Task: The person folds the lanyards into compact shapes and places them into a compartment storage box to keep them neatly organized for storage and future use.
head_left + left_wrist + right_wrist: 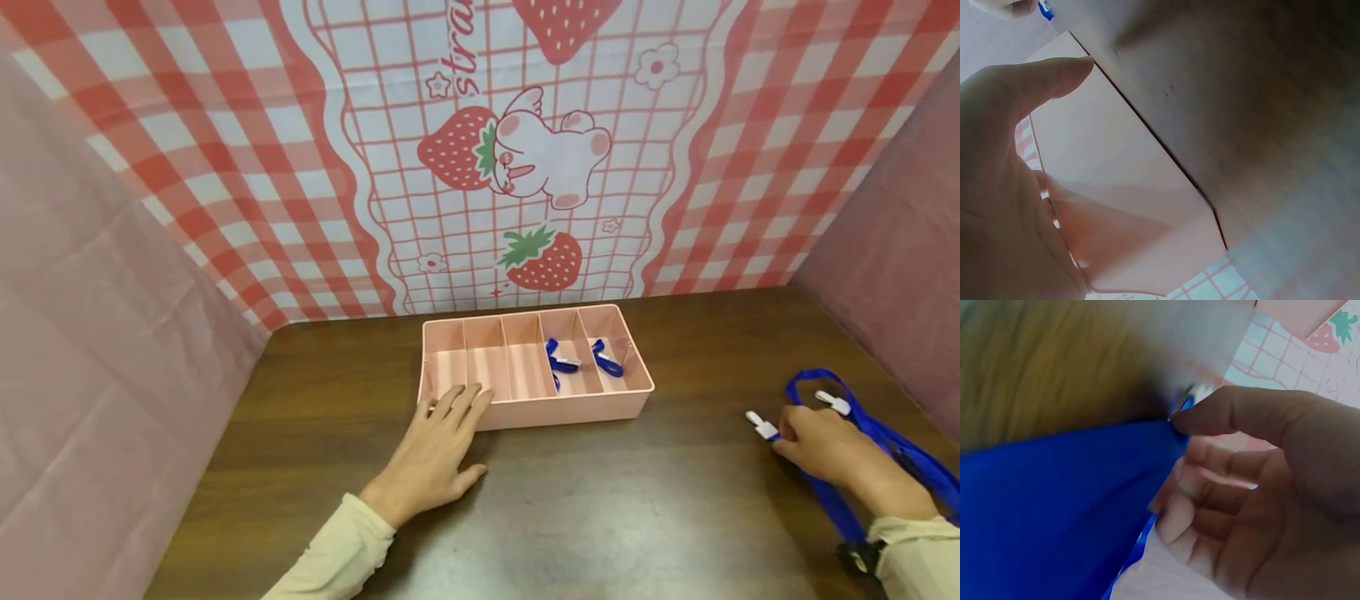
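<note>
A pink divided tray (562, 408) stands on the table near the backdrop. My left hand (423, 467) rests at the tray's front left, fingers extended over the rim; in the left wrist view the thumb (1054, 81) lies along the tray's front wall (1122, 169). At the right, my right hand (828, 450) pinches a blue lanyard (1066, 500) between thumb and fingers, close to its white clip (763, 426). A second white clip (832, 403) and more blue strap (817, 377) lie around that hand. Part of the strap passes beneath the right hand and wrist.
Small folded blue straps (611, 363) lie in the tray's two rightmost compartments, one with a white clip showing. The brown table (315, 433) meets a red checked strawberry cloth (300, 208) behind and pink cloth (892, 250) at the sides.
</note>
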`<state>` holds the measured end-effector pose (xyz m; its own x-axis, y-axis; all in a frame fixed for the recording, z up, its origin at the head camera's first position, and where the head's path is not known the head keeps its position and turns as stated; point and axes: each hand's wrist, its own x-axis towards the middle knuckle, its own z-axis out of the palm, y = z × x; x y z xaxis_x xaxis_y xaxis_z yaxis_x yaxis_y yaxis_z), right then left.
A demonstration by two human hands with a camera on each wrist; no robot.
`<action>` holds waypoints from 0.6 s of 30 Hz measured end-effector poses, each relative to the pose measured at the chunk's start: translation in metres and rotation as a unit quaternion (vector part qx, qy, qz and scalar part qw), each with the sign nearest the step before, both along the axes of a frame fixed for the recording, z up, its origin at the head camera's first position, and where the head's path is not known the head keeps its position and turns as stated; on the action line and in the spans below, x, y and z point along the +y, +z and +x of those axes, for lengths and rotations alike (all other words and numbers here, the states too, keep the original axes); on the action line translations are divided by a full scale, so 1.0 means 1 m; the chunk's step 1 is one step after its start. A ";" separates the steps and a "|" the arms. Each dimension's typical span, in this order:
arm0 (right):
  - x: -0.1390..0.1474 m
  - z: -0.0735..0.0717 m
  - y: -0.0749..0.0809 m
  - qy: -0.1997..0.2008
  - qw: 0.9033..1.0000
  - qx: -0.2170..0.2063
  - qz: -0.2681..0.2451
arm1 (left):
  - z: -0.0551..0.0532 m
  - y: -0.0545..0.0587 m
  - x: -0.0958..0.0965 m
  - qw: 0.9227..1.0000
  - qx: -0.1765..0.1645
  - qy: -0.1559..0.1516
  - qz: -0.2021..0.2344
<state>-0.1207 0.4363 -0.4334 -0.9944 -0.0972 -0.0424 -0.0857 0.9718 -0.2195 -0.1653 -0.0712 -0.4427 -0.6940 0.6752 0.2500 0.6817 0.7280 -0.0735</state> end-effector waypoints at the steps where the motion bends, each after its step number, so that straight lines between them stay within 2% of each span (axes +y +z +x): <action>1: -0.003 -0.001 -0.001 0.010 1.000 0.016 -0.004 | 0.000 0.000 0.000 1.000 0.002 0.000 0.001; 5: -0.015 -0.001 -0.001 0.042 0.996 0.072 -0.025 | 0.000 0.000 0.002 1.000 0.001 0.000 0.001; 8: -0.024 -0.002 0.003 0.054 0.992 0.112 -0.033 | -0.001 0.003 0.001 1.000 -0.018 -0.011 0.015; 11: -0.033 -0.001 0.010 0.062 0.985 0.152 -0.050 | -0.002 0.011 -0.006 0.996 -0.052 -0.032 0.067; 13: -0.040 0.001 0.014 0.069 0.979 0.179 -0.069 | -0.002 0.020 -0.011 0.991 -0.061 -0.045 0.110; 16: -0.046 0.005 0.020 0.075 0.968 0.218 -0.095 | 0.001 0.035 -0.017 0.985 -0.044 -0.056 0.155; 18: -0.050 0.008 0.024 0.077 0.962 0.239 -0.110 | 0.003 0.043 -0.017 0.983 -0.023 -0.064 0.168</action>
